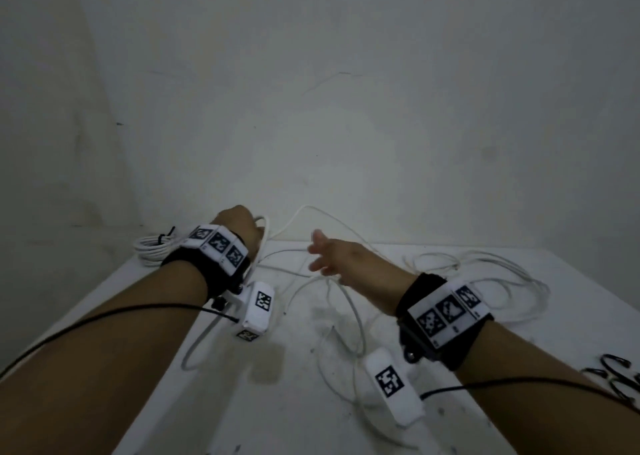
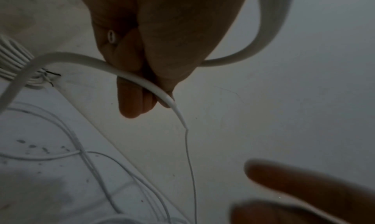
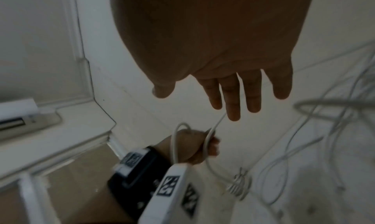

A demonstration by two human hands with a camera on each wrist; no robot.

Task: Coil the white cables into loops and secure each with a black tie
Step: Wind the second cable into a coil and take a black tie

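Note:
My left hand (image 1: 239,224) is raised at the table's far left and grips a white cable (image 2: 129,76), one loop of which curves over the hand (image 3: 194,144). From the fist the cable (image 1: 311,212) arcs right toward my right hand (image 1: 323,255). My right hand (image 3: 233,97) is open with fingers spread, just short of the cable and holding nothing. A finished coil (image 1: 152,248) bound with a black tie lies at the far left corner. Loose white cable (image 1: 485,281) sprawls over the table's right side.
Several black ties (image 1: 613,373) lie at the table's right edge. The white table (image 1: 277,402) is speckled and meets a white wall at the back. A door frame and floor (image 3: 61,147) lie off the table's left side.

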